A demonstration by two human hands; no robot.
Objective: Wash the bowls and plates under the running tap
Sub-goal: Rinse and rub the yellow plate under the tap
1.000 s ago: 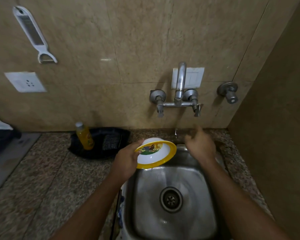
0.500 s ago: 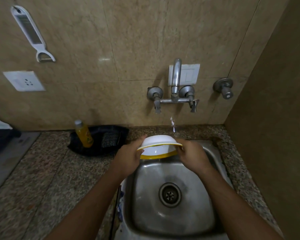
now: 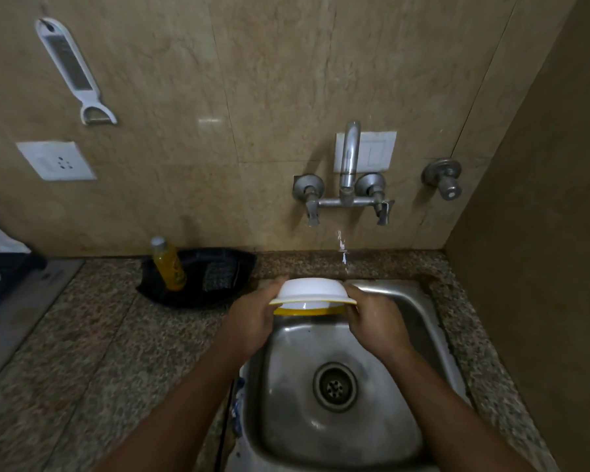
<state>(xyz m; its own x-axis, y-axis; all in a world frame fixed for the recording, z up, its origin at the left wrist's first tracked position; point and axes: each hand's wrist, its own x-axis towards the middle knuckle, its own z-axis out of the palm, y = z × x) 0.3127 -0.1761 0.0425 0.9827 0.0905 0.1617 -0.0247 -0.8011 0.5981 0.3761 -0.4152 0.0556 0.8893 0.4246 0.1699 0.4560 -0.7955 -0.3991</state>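
White with a yellow rim, the bowl (image 3: 312, 296) is held upside down over the back edge of the steel sink (image 3: 419, 321), just left of the thin stream of water (image 3: 343, 250) falling from the tap (image 3: 349, 165). Left hand (image 3: 252, 318) grips its left rim and right hand (image 3: 372, 318) grips its right rim, fingers curled around the edge. On the granite bench (image 3: 99, 352), near the back wall, a black tray (image 3: 225, 264) holds an orange bottle (image 3: 169, 265) and a scrub pad (image 3: 218, 275).

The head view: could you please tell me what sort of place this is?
Most likely a home kitchen: a steel sink set in a speckled stone counter, a wall tap running, and a peeler hanging on the tiled wall.
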